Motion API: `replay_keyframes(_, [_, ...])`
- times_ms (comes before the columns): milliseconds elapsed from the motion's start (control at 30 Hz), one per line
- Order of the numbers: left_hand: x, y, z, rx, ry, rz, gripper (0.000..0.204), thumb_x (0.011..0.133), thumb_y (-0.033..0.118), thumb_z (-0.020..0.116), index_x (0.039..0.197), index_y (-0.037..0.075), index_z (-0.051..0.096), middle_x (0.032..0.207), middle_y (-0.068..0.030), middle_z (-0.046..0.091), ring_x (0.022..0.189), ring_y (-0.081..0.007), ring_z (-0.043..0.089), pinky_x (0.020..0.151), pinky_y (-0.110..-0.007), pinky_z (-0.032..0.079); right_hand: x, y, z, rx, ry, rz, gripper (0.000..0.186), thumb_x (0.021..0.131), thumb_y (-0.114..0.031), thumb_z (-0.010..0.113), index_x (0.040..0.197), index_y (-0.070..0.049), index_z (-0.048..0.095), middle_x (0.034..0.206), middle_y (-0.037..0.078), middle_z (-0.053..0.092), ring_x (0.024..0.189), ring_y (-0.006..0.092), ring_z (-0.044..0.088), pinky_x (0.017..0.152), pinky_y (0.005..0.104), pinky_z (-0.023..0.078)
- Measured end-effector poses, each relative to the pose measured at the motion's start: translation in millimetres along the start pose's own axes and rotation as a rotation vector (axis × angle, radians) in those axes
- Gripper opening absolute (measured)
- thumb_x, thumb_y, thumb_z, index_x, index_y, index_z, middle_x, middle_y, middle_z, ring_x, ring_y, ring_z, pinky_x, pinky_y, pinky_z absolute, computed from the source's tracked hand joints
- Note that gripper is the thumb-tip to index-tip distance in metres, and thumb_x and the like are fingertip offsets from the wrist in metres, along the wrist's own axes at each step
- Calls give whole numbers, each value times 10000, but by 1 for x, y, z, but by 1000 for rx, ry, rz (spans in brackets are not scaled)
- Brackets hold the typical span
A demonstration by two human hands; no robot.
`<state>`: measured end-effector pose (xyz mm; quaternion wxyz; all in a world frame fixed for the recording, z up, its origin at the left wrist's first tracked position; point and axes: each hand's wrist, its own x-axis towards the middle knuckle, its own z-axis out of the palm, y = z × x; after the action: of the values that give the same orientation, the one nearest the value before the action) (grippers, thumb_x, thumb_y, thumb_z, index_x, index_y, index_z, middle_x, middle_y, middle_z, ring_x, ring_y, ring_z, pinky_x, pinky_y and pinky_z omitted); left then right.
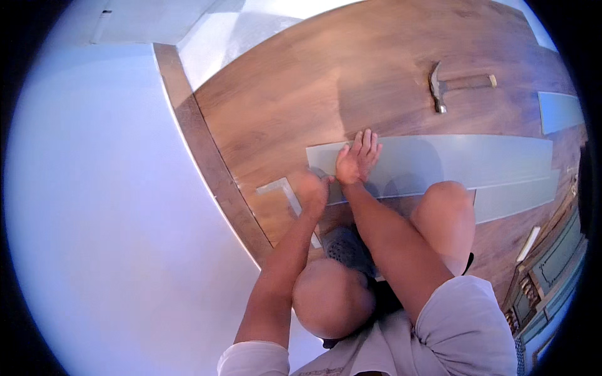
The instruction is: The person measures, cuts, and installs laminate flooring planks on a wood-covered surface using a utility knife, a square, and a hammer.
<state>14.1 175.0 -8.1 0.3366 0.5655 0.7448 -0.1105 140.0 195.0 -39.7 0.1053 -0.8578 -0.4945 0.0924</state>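
Observation:
A long grey plank (495, 153), underside up by its plain look, lies across the wood-look floor. My right hand (357, 160) rests on it near its left end, fingers stretched out and palm down. Close by at that end is my left hand (311, 188), slightly blurred, its fingers curled in and the thumb toward the right wrist. What it grips, if anything, is hidden. A pale L-shaped square (291, 200) lies beside and partly behind my left hand and forearm.
A claw hammer (464, 83) lies on the brown plank floor (276, 106) beyond the grey plank. Another grey plank (517, 199) lies nearer me, and a blue-grey piece (560, 113) at far right. A white wall (119, 188) borders the left. My bent knees (332, 297) are close below my hands.

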Motion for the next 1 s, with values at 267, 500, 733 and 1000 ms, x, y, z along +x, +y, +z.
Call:
replay_keyframes(267, [-48, 69, -115, 117, 73, -16, 408, 973, 380, 563, 1083, -4, 650, 894, -266, 691, 861, -426, 691, 745, -511, 543, 2, -2, -7, -32, 16, -34, 577, 914, -314, 600, 1400, -15, 510, 1564, 125, 335, 1489, 311, 236, 1232, 523, 155])
replay_keyframes(500, [-98, -44, -163, 77, 335, -155, 394, 926, 357, 661, 1099, 6, 617, 984, -255, 702, 948, -452, 667, 822, -511, 522, 6, 4, 0, 8, 91, -71, 614, 904, -368, 625, 1395, -14, 520, 1527, 175, 392, 1473, 345, 268, 1227, 520, 149])
replay_keyframes(733, [-112, -69, -97, -403, 336, -35, 375, 924, 301, 683, 1126, -10, 628, 1043, -242, 702, 996, -381, 678, 865, -448, 503, 3, 25, -10, -11, -29, -582, 574, 885, -314, 612, 1359, 4, 549, 1450, 239, 453, 1421, 398, 330, 1200, 557, 178])
replay_keyframes(1000, [-118, -62, -53, -1340, -203, 204, 547, 964, 209, 591, 1424, -39, 429, 1351, -195, 564, 1159, -268, 590, 1008, -404, 460, 33, 42, -43, -18, -58, -661, 448, 746, -302, 691, 1089, -18, 643, 1168, 173, 590, 1190, 345, 506, 1052, 496, 374])
